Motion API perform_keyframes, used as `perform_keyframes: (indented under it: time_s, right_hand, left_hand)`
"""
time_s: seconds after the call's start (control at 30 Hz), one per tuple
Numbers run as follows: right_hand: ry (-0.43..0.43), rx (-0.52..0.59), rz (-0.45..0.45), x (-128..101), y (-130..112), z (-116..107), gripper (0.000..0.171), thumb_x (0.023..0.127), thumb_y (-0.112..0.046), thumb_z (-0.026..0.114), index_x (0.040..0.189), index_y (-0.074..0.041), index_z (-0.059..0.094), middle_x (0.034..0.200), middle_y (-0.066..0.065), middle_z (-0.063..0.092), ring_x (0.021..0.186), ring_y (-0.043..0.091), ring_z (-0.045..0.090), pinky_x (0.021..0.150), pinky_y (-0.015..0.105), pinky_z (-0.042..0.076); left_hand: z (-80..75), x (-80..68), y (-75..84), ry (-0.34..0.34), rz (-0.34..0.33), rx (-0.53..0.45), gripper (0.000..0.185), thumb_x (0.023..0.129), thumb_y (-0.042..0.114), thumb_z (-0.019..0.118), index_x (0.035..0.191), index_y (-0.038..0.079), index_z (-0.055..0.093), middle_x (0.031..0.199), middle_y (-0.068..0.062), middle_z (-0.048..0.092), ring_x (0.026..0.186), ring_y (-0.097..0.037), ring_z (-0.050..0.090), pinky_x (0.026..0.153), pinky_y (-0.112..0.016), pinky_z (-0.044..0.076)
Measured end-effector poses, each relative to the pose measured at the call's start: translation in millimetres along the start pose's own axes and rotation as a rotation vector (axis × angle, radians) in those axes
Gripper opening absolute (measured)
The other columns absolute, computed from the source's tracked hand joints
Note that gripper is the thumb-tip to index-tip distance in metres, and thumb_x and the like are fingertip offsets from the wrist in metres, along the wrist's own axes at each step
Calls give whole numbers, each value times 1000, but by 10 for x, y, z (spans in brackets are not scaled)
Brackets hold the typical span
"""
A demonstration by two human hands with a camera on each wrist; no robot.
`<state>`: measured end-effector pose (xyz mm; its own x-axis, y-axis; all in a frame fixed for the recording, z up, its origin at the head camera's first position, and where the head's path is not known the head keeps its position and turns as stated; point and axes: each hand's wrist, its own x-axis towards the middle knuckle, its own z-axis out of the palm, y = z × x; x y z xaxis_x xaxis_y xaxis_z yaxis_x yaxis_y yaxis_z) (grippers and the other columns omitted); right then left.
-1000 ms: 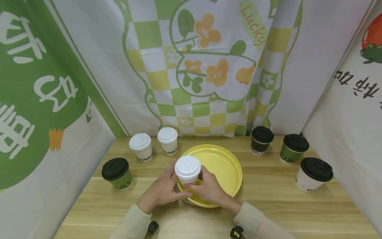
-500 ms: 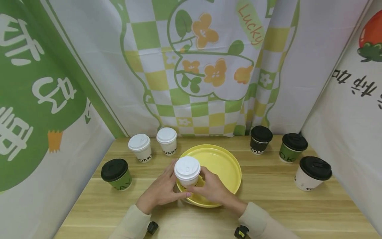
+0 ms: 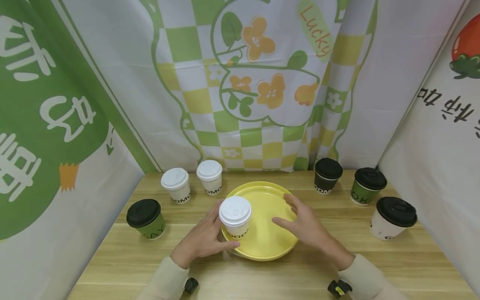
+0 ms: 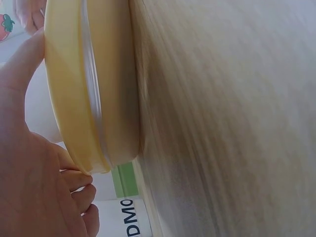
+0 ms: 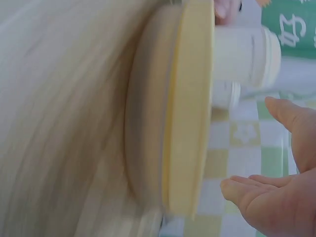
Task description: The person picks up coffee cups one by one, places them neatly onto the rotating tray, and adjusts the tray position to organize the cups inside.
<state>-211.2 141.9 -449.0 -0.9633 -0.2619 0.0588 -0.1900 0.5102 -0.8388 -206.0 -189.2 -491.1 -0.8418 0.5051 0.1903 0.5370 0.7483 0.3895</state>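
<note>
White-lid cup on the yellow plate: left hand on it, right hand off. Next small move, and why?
Probably let the left hand go and draw it back. The white-lid cup stands upright on the near-left part of the yellow plate, and the right hand hovers open above the plate, apart from the cup. Only the left hand's fingers wrap the cup's side, so it looks placed.

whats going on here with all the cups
A person sits at a wooden table with a yellow plate in front of them. Their left hand holds a white cup with a white lid that stands on the plate's left side. Their right hand is open over the plate's right part, holding nothing. Around the plate stand two more white-lidded cups at the back left, a green cup with a black lid on the left, and three black-lidded cups on the right.
</note>
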Motion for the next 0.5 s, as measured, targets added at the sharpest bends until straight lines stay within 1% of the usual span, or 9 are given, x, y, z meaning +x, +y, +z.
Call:
perform_keyframes:
  time_s: [0.13, 0.3, 0.5]
  right_hand:
    - [30, -19, 74, -59, 147, -257, 100, 94, -49, 78, 165, -1, 26, 170, 28, 30, 157, 48, 32, 126, 59, 36]
    - [79, -60, 154, -110, 388, -480, 101, 96, -50, 76, 167, -1, 22, 171, 30, 27, 157, 50, 30, 125, 60, 36]
    - [119, -110, 215, -84, 687, -700, 107, 98, -55, 71, 165, 9, 15, 167, 39, 26, 154, 56, 31, 125, 63, 35]
  left_hand:
    - [-1, 0, -3, -1, 0, -8, 119, 87, 69, 73, 171, 10, 14, 176, -23, 18, 161, -46, 24, 126, -65, 34]
    - [4, 3, -18, -2, 1, -7, 119, 87, 69, 73, 171, 10, 13, 176, -23, 17, 161, -46, 23, 126, -65, 33]
    - [-3, 10, -16, -5, 3, -14, 120, 87, 69, 73, 171, 9, 12, 176, -23, 17, 162, -45, 23, 127, -64, 33]
